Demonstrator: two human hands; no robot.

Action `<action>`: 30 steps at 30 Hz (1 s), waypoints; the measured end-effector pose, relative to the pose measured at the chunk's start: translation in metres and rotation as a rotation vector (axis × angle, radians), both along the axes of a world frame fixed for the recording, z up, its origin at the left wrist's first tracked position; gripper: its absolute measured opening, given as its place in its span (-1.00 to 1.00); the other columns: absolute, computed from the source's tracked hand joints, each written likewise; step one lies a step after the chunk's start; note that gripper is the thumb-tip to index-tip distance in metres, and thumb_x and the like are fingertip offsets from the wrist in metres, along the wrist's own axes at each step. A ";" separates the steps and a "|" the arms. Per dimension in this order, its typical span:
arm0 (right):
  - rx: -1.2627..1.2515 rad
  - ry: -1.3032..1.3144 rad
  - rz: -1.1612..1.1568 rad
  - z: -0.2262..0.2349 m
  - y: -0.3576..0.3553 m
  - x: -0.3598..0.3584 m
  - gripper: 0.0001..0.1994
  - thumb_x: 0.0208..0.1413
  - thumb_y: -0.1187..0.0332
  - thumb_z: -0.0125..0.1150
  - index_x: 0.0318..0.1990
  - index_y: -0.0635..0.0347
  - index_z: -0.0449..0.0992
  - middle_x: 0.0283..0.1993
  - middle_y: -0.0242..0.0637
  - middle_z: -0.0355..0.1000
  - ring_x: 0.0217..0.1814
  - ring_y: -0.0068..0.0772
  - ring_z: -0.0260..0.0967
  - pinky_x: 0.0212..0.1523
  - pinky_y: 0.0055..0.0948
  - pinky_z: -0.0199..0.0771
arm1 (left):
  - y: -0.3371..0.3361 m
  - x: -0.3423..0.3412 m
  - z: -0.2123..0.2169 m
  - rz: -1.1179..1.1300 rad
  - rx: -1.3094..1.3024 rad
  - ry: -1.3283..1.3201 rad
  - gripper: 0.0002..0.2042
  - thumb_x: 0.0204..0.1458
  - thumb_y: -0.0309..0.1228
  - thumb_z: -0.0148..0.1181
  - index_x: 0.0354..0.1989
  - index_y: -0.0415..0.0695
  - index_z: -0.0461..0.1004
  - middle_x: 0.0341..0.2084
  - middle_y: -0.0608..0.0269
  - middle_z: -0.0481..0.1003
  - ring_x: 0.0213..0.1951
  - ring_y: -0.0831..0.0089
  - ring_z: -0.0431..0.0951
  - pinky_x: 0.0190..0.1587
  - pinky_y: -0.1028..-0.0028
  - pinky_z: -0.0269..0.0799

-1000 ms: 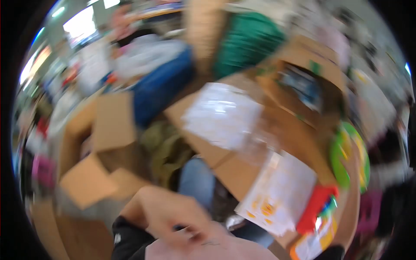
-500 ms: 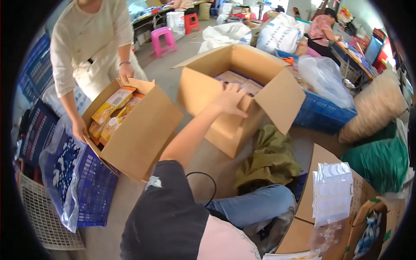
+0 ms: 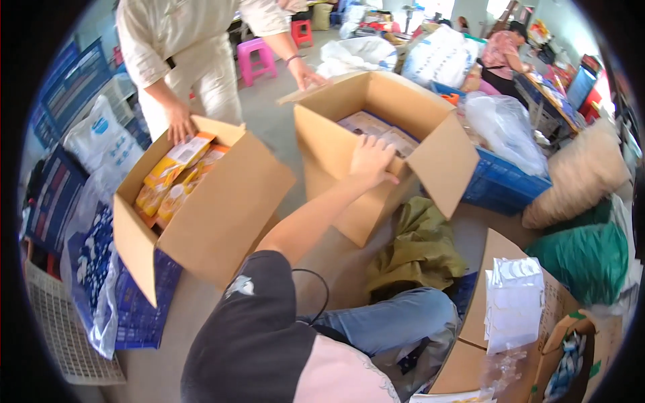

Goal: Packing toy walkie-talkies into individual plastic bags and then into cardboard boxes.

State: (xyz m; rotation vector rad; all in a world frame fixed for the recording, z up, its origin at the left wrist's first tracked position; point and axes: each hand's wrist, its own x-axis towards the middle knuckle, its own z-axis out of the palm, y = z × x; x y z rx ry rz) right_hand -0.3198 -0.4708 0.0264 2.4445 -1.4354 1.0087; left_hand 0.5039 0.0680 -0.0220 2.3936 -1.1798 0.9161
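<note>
My left hand [image 3: 371, 161] reaches out on a bare arm from a black sleeve and curls over the near rim of an open cardboard box [image 3: 336, 158]. Flat pale packets [image 3: 377, 127] lie inside that box. My right hand is out of view. A standing person in white clothes has one hand [image 3: 306, 75] on the box's far flap. Their other hand [image 3: 180, 124] rests on yellow packets [image 3: 171, 183] in a second open box [image 3: 218, 205] at the left.
An olive cloth [image 3: 420, 250] lies by my jeans-clad leg. A blue crate [image 3: 502, 187] holds clear plastic bags beside the box. At the right are a green sack [image 3: 586, 260], a stack of white pouches [image 3: 514, 299] and more cartons. A pink stool [image 3: 255, 57] stands behind.
The view has swung from a blur over cartons to these two boxes. My left hand has settled on the middle box's rim, and the standing person's hand has come to its far flap.
</note>
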 end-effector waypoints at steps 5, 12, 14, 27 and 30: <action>0.032 -0.172 -0.040 -0.033 0.100 0.040 -0.65 0.05 0.29 0.10 -0.01 0.23 0.36 0.06 -0.14 0.32 0.10 -0.16 0.23 0.16 -0.23 0.17 | 0.011 -0.011 -0.009 0.048 0.011 -0.048 -0.39 -0.60 0.07 0.41 -0.38 -0.06 0.39 -0.41 0.27 0.36 -0.23 0.29 0.33 -0.06 0.31 0.16; -0.012 -0.315 -0.042 0.028 0.265 0.143 -0.68 0.07 0.29 0.07 -0.05 0.23 0.38 0.02 -0.14 0.34 0.06 -0.16 0.25 0.13 -0.22 0.19 | 0.015 -0.019 -0.007 0.126 0.030 0.022 -0.39 -0.55 0.06 0.40 -0.33 -0.07 0.39 -0.37 0.25 0.37 -0.17 0.29 0.32 0.03 0.29 0.13; -0.038 -0.351 -0.028 0.015 0.228 0.083 -0.69 0.07 0.28 0.06 -0.06 0.23 0.39 0.02 -0.14 0.34 0.05 -0.17 0.26 0.13 -0.22 0.20 | 0.015 -0.017 -0.007 0.129 0.018 0.041 -0.40 -0.54 0.06 0.40 -0.33 -0.07 0.39 -0.37 0.25 0.37 -0.17 0.29 0.32 0.03 0.29 0.12; 0.000 -0.593 0.118 -0.004 0.155 0.054 -0.74 0.11 0.28 0.00 -0.12 0.23 0.43 -0.05 -0.15 0.38 -0.02 -0.17 0.30 0.07 -0.21 0.24 | 0.024 -0.009 0.006 0.190 0.163 0.095 -0.36 -0.48 0.11 0.38 -0.25 -0.08 0.41 -0.27 0.19 0.42 -0.09 0.25 0.34 0.05 0.27 0.10; -0.122 -0.659 -0.018 0.012 0.196 -0.059 -0.74 0.12 0.28 -0.01 -0.13 0.23 0.44 -0.06 -0.15 0.39 -0.03 -0.17 0.31 0.06 -0.21 0.25 | 0.010 -0.016 0.010 0.164 0.202 0.157 -0.35 -0.46 0.11 0.37 -0.22 -0.10 0.41 -0.26 0.19 0.42 -0.08 0.26 0.34 0.04 0.27 0.11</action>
